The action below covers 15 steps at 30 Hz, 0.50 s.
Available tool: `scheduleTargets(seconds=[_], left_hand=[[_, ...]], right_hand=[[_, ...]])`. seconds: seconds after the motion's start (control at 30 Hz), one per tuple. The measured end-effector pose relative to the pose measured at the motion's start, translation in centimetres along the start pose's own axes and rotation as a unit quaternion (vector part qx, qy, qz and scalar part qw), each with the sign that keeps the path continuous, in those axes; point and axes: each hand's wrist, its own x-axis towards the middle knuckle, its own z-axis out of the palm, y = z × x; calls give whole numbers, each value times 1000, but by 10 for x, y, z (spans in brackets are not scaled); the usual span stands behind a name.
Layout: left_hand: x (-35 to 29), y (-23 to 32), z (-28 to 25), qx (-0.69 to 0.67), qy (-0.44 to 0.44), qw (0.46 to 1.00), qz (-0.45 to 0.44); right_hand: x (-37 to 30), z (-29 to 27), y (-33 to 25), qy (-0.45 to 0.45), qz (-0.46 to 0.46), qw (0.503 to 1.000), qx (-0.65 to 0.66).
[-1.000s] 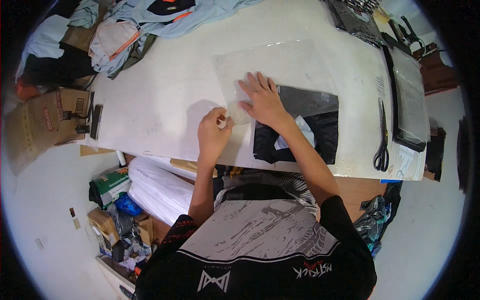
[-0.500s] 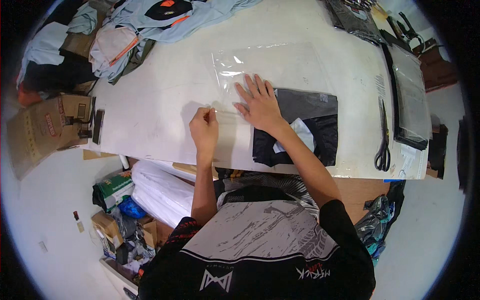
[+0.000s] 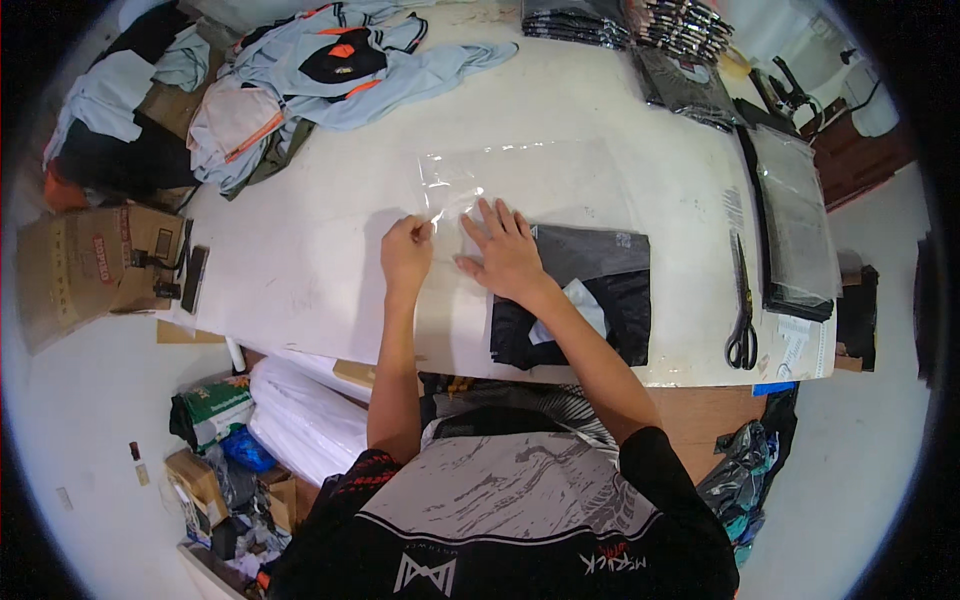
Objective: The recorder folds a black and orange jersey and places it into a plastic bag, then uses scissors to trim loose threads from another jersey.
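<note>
Worked over a broad white table, with clear film spread across the middle. Had the folded dark garment toward the near edge, at the film's lower right; could not tell the extent of any overlap. Pressed the right hand open and flat, fingers splayed, over the film and the garment's upper left. Closed the left hand, thumb against fingertips, on the film's left edge.

Was best done, to judge from this, with the whole sheet smoothed flat, the garment kept square, even pressure from the right palm, and a light, low pinch at the left. Risked wrinkles or a skewed garment if tugged sharply.

Compared with one second earlier, saw the table and everything on it mostly lower in view, probably from a tilt of the camera. Had the film brighter with glints along the left side. Kept the garment in about the same place relative to the right hand. Shifted the left hand toward the film's far left corner, without the pale curl seen at the fingertips then.
</note>
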Motion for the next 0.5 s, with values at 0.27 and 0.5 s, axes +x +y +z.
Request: scheduleTargets(seconds=[0.27,0.5], left_hand=[[15,-14,-12,-63,-30,997,-32],[34,27,-3,70,-82,993,40]], right_hand=[[23,-33,-4,-45,10,998,38],[60,6,23,50,-15,998,-43]])
